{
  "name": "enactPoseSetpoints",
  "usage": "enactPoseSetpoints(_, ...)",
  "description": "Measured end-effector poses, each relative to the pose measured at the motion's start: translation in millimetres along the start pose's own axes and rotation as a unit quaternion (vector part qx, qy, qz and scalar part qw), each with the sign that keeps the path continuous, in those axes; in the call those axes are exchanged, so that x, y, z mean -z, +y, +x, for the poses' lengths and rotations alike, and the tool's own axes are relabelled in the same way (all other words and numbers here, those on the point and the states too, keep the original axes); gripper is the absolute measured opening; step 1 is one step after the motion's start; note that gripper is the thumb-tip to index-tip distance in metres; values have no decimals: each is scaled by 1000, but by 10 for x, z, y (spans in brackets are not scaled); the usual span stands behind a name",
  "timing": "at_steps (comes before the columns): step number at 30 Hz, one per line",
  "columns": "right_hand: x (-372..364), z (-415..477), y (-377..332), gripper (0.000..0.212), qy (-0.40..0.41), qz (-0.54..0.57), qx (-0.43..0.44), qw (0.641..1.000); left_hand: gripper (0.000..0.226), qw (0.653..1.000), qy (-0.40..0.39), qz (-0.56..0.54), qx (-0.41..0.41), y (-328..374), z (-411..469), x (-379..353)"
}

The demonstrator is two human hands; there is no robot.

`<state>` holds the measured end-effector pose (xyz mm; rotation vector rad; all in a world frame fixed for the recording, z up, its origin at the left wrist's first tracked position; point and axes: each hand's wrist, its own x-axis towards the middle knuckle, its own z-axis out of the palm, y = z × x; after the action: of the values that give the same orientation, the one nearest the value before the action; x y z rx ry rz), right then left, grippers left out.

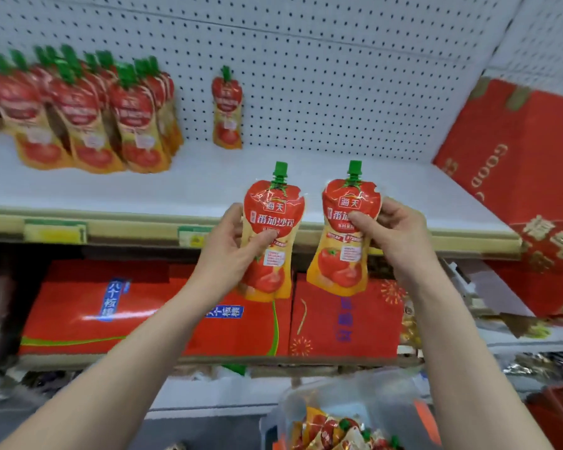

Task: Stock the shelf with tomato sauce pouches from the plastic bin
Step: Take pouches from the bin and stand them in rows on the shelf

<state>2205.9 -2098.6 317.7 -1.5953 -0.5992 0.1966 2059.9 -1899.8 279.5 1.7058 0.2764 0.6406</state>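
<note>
Upper right: red gift box [517,177], tilted, gold lettering, leaning at the shelf end.
Lower tier, left: red carton [111,306], blue label, lying flat.
Lower tier, centre: red carton with firework print [342,319], beside the first.
Shelf edge: yellow price tag [55,231]; second tag [191,236].

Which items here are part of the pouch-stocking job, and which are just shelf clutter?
Job:
left hand holding a pouch
right hand holding a second pouch
shelf
stocked pouches
lone pouch
bin

Not the job:
red boxes below
tilted red box
price tags
</note>
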Motion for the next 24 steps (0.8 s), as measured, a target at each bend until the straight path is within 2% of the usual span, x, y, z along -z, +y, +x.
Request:
enactPoseSetpoints(6,-664,571,-425,13,-33,-34,53,997,23,995,87,-10,-43,150,390,754)
enactPoseSetpoints(12,-1358,1176,-610,9,-54,-40,67,996,25,985,159,-27,-54,64,783,1418)
enactPoseSetpoints(16,-1725,1671,-544,7,-68,-77,46,994,22,985,164,-35,-46,-70,1050,1665)
enactPoseSetpoints(21,-2156,2262,-302,15,-71,-62,-6,996,22,986,157,-54,-33,-200,1347,1790)
enactPoseSetpoints(24,-2427,2558,-205,6,-54,-45,-27,997,21,985,158,-61,-26,-258,1466,1844)
